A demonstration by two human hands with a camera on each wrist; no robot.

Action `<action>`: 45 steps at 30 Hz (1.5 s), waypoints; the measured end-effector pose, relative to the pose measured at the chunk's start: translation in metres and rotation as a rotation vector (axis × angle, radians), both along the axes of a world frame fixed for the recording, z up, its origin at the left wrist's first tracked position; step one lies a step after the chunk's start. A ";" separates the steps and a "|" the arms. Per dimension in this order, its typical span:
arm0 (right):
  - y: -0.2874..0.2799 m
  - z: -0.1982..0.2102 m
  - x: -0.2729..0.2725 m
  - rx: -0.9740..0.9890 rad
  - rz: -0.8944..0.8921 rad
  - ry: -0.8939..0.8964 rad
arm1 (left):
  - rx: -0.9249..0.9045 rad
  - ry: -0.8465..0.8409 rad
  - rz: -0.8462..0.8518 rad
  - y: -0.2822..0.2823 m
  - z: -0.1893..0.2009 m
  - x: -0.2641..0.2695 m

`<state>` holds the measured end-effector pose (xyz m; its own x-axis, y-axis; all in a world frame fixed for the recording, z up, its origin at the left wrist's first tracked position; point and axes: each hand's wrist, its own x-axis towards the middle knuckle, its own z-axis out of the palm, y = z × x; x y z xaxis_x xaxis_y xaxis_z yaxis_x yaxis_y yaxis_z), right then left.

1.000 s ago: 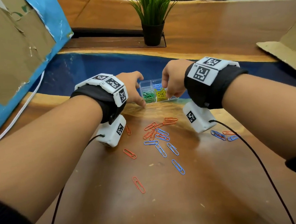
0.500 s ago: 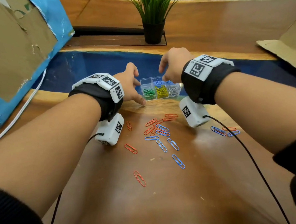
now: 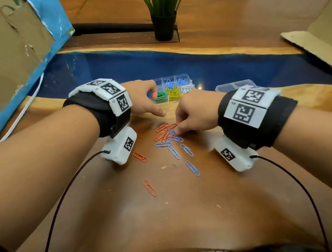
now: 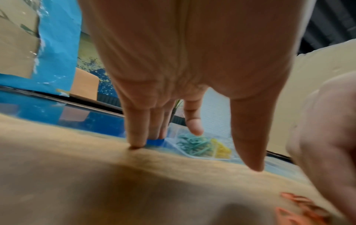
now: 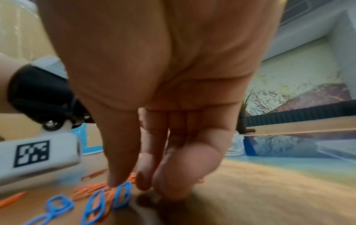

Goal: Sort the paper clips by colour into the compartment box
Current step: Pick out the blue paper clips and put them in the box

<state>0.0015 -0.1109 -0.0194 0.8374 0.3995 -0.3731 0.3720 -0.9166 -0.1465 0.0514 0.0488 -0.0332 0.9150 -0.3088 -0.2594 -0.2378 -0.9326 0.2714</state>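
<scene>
Loose on the table (image 3: 187,213): roughly eight orange clips (image 3: 150,188) and six blue (image 3: 192,168), some overlapping. The box (image 3: 173,90) sits at twelve o'clock. Right hand (image 3: 194,112) curls fingertips (image 5: 115,178) onto the pile; whether it holds one, can't tell. Left hand (image 3: 142,99) relaxed, pinky touching wood.

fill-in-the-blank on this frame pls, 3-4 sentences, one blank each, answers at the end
1. In the compartment box, the yellow clips lie directly right of the ____ clips.
2. The loose clips on the table are blue and ____.
3. The ____ hand reaches its fingertips into the loose pile of clips.
4. The left hand rests a fingertip on the ____ beside the box.

Missing words: green; orange; right; table
</scene>
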 end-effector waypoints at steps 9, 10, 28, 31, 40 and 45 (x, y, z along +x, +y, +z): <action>0.002 -0.003 -0.002 -0.055 -0.110 -0.068 | 0.017 -0.127 -0.192 -0.023 0.014 -0.038; -0.001 -0.003 -0.003 -0.064 -0.115 -0.082 | 0.043 -0.116 -0.248 -0.028 0.015 -0.042; -0.015 -0.002 -0.021 -0.133 -0.123 -0.038 | 0.165 -0.032 -0.399 -0.039 0.014 -0.057; -0.017 -0.002 -0.019 -0.079 -0.134 -0.059 | 0.148 -0.022 -0.389 -0.037 0.017 -0.058; -0.016 -0.002 -0.021 -0.120 -0.098 -0.053 | -0.024 0.025 -0.330 -0.038 0.017 -0.063; -0.024 0.001 -0.025 -0.096 -0.066 -0.002 | 0.011 0.001 -0.381 -0.046 0.013 -0.066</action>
